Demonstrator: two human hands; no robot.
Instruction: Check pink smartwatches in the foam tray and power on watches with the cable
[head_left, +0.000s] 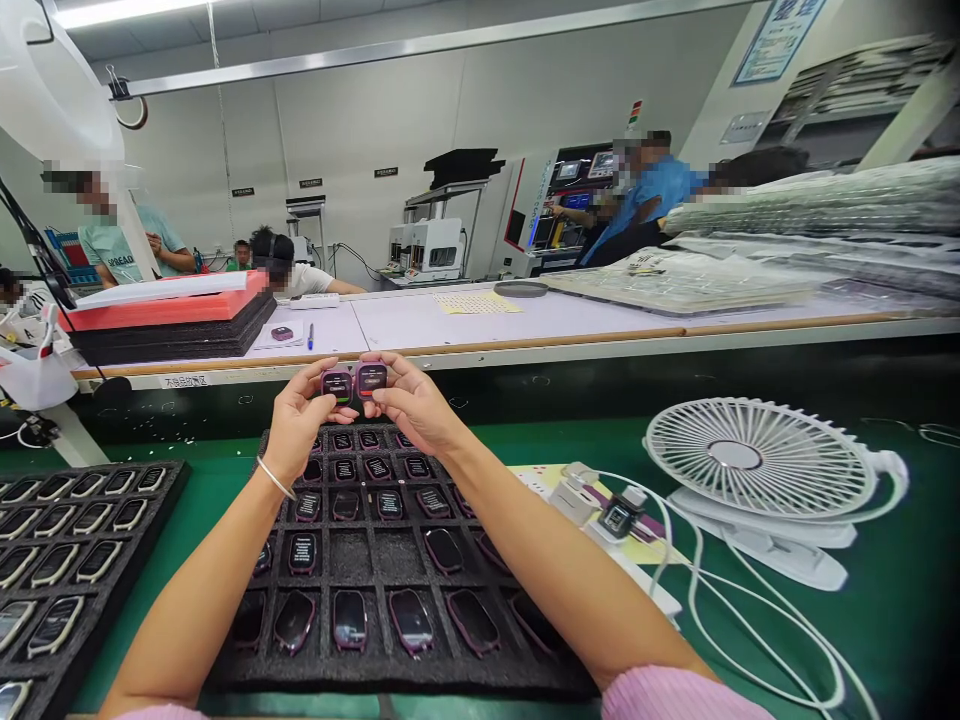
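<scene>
My left hand [304, 405] grips a purple smartwatch body [337, 386] by its edges, thumb at the lower part of its lit screen. Close beside it, my right hand [411, 400] holds a second purple smartwatch body [372, 378], its screen also lit, thumb near the bottom. Both are raised, screens toward me, above a black foam tray [379, 575]. Purple watch bodies sit in the tray's compartments, several with lit text screens, others dark. Two neighbouring compartments near the middle hold no watch. My forearms cover parts of the tray.
At left lies another foam tray [90, 580] of light-framed watches. To the right are a white fan [757, 460], looping white cables [697, 570] and a small watch on a charger [619, 515]. A raised shelf [405, 330] runs behind. People work beyond it.
</scene>
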